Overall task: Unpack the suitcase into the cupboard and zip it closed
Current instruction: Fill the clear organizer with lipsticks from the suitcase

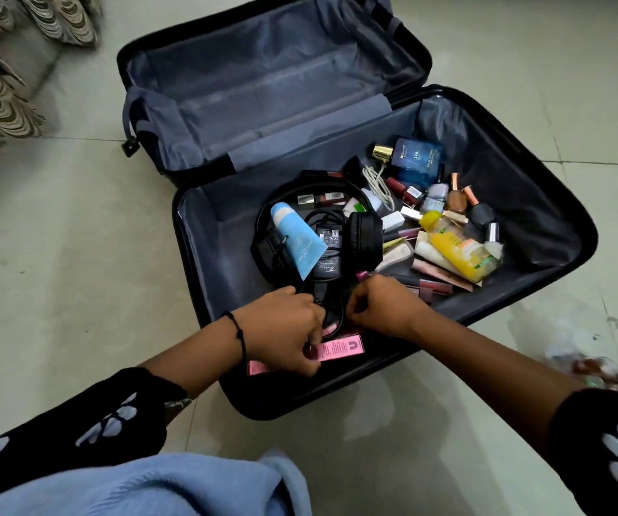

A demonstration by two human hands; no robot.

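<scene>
The suitcase (523, 202) lies open on the floor (58, 255), headphones (365, 236) in its near half. Our left hand (281, 325) pinches a pink box (341, 348). Our right hand (374, 307) curls beside a black cable (337, 316), and we cannot tell whether it grips anything.

On the blue perfume box (417, 160), the brand "BELLA VITA" is printed in small white capitals, with "SKAI" set below it in larger, spaced letters; the finer lines underneath cannot be read. On the black charger adapter (328, 240), a block of white regulatory marks is seen, among which a "CE" sign can be made out; the white script logo lower down is too blurred to read. A white horseshoe-shaped "U" sign is carried on the pink carton (341, 348), whose rows of small print are illegible. Dark script lettering is borne by the light blue tube (294, 240), and letters seemingly beginning "VI" by the yellow bottle (456, 251); neither can be read further.
</scene>
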